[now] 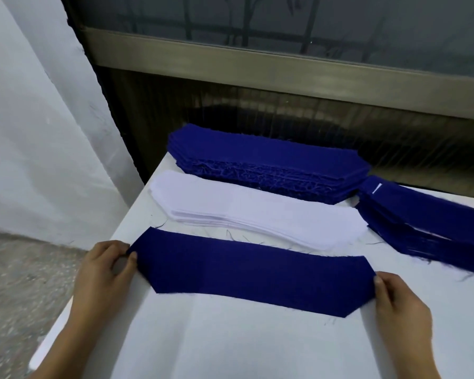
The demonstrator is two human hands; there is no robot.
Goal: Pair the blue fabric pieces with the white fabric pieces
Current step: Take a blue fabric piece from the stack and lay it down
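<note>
Single piece: A long, flat dark-blue fabric piece with angled ends [252, 272] is lying across the white tabletop [230, 346], nearest the person.
Left hand: The left hand [104, 266] is pinching the piece's left tip between thumb and curled fingers.
Right hand: The right hand [402, 305] is gripping the right tip, with its thumb lying on top of the cloth.
White stack: A low stack of white fabric pieces [257, 212] is sitting just behind the single piece.
Blue stack: A taller stack of dark-blue fabric pieces [268, 165] is sitting behind the white one, at the table's far edge.
Right side: A fanned heap of dark-blue pieces [427, 222] is spreading along the table's right side.
Tabletop: Loose threads are lying around the stacks.
</note>
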